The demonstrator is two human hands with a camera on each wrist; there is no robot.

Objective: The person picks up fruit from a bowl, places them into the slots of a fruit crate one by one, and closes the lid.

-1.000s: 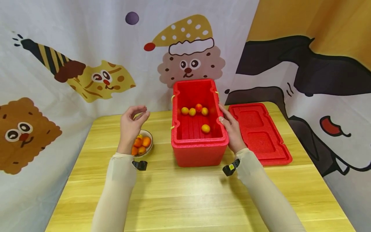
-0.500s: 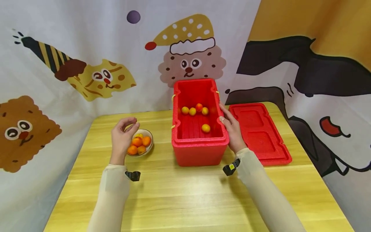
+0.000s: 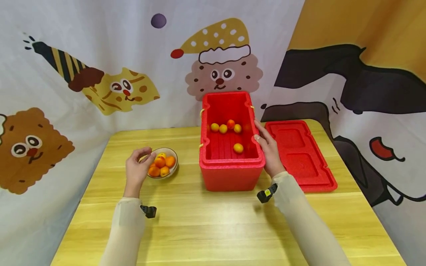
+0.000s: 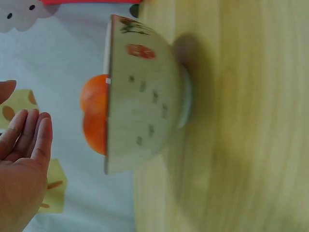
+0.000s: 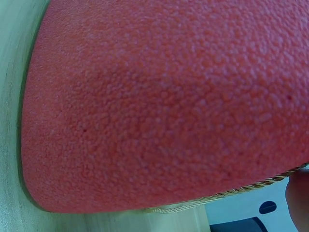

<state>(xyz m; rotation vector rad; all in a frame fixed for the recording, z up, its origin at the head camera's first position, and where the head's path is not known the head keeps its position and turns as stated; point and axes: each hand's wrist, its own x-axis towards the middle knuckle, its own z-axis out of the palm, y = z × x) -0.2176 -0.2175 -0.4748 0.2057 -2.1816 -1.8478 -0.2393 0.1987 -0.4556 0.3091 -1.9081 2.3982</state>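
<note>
My left hand point(image 3: 138, 168) hovers at the left side of a bowl point(image 3: 175, 168), thumb and fingers parted with nothing between them. Small orange fruits point(image 3: 160, 162) are heaped in that bowl; in the left wrist view two of them point(image 4: 95, 116) show above its rim, beside the fingers point(image 4: 42, 140). Resting against the right side of a red foam box point(image 3: 233, 177), my right hand point(image 3: 269, 151) has its thumb at the rim and its fingers along the outer wall. Several yellow-orange fruits point(image 3: 223, 128) lie on the box floor, one point(image 3: 237, 148) nearer the front.
A red lid point(image 3: 301, 166) lies flat on the wooden table point(image 3: 199, 229), right of the box. Yellow cord point(image 5: 231, 192) runs along the box's side. Behind the table hangs a cartoon-printed curtain point(image 3: 179, 118).
My left hand has moved left and down toward me, from beyond the bowl to its left side. The right hand has stayed at the box.
</note>
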